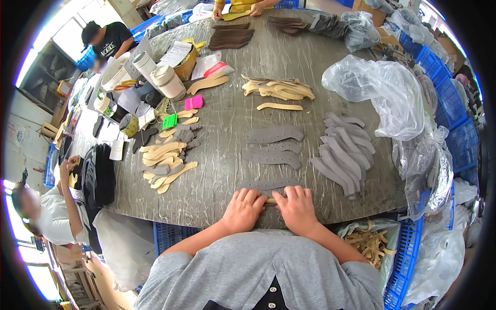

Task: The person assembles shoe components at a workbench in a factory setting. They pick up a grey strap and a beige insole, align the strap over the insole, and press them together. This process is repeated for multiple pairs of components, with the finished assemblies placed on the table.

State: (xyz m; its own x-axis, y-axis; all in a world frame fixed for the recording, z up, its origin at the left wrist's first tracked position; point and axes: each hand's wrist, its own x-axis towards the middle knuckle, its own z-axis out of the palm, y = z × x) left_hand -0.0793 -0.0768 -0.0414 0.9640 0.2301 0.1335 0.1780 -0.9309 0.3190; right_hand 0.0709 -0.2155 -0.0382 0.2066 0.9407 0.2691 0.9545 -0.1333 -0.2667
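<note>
At the near edge of the table, my left hand [244,209] and my right hand [296,209] are side by side, fingers curled down. Between their thumbs shows a short length of a narrow tan strip [269,201]; both hands grip it, and its ends are hidden under the fingers. Just beyond my knuckles lies a grey curved piece [268,184] with a row of small holes, partly covered by my hands. Farther out are more grey pieces with holes [274,135]. A single tan curved strip [280,107] lies in front of a pile of tan strips [279,89].
Overlapping grey curved pieces [343,152] lie to the right, beside clear plastic bags [382,88]. Mixed tan and grey pieces [168,155] spread at the left, near a white cup [166,80]. Blue crates [405,258] line the table's right side. Other people stand around the table.
</note>
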